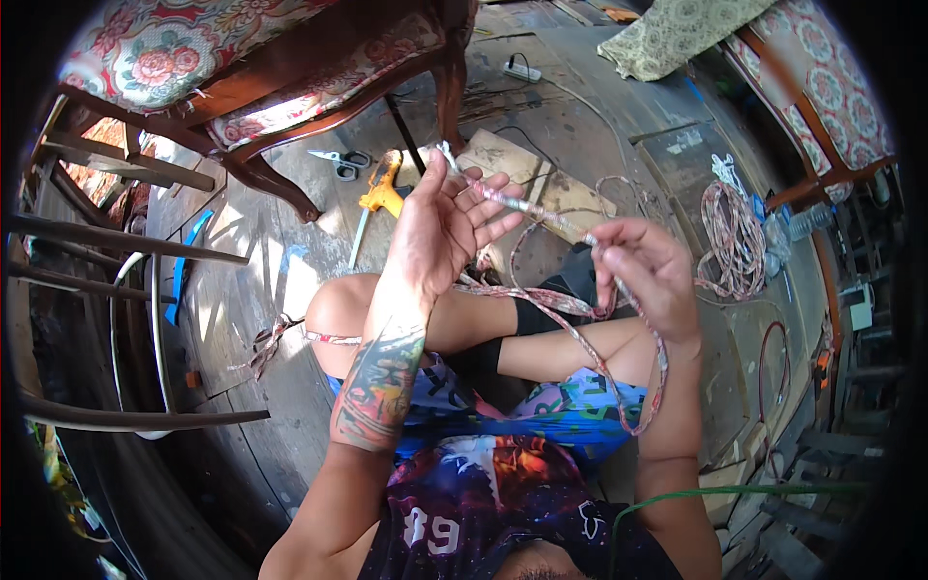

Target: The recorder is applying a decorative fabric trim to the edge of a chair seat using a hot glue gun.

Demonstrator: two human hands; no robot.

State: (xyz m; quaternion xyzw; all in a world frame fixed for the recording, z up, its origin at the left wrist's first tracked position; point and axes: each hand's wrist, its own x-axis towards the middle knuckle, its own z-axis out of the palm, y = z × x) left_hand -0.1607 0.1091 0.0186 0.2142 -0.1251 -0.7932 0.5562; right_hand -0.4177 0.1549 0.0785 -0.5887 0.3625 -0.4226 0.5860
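A red-and-white fabric-covered cord (pixel 541 214) stretches between my two hands. My left hand (pixel 440 227) is turned palm up with its fingers spread. The cord passes across its fingers, and a white frayed end shows by the thumb tip. My right hand (pixel 650 275) pinches the cord between thumb and fingers. From there the cord hangs in a loop over my right forearm's side and lap, then runs back across my crossed legs. Beyond my left hand lie a yellow hot glue gun (pixel 385 186) with a glue stick and grey-handled scissors (pixel 344 164).
An upholstered wooden chair (pixel 261 126) with floral fabric stands at the far left. A coil of similar cord (pixel 732 237) lies on the right near a clear plastic bottle (pixel 810 221). Another floral seat (pixel 822 87) is at the far right. A wooden board (pixel 580 193) rests ahead, and chair legs jut in from the left.
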